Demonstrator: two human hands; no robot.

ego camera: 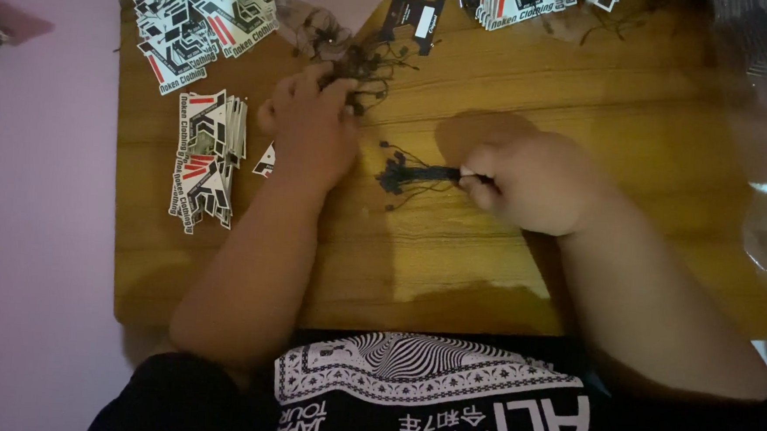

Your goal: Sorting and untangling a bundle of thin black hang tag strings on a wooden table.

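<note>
Right hand [532,181] grip pinched tight on bundle of black strings [412,175], left hand [314,120] fingers curled into loose string pile [357,61]

At the centre of the frame, the right hand [534,184] pinched a small bundle of black strings [412,175] lying on the wooden desk [451,263]. Just above and left of it, the left hand [314,124] dug into a tangled pile of black strings [357,57]. Stacks of black, white and red printed tags [204,158] lay at the upper left.
</note>
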